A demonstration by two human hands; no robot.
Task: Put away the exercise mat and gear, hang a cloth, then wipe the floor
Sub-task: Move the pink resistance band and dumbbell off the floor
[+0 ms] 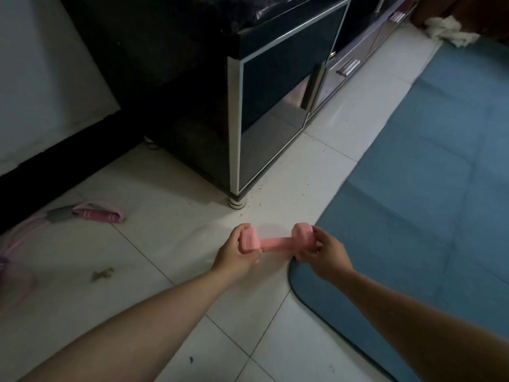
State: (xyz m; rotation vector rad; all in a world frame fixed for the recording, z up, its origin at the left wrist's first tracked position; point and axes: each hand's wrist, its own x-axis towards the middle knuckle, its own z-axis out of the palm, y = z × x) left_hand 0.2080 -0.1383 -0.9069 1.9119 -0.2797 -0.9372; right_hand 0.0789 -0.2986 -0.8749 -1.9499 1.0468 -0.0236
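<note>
A pink dumbbell (pixel 272 242) is held level over the white tiled floor, just left of the blue exercise mat (pixel 429 205). My left hand (pixel 234 256) grips its left head and my right hand (pixel 323 253) grips its right head. The mat lies flat and spread over the right side of the floor. A pink resistance band with a padded handle (pixel 97 213) lies on the tiles at the far left. A white cloth (pixel 449 30) sits crumpled on the floor at the top right, beyond the mat.
A dark cabinet with silver trim (pixel 275 92) stands on short metal feet just beyond the dumbbell. A low silver unit (pixel 366 48) continues to its right. Small debris (pixel 102 274) and dark specks dot the tiles.
</note>
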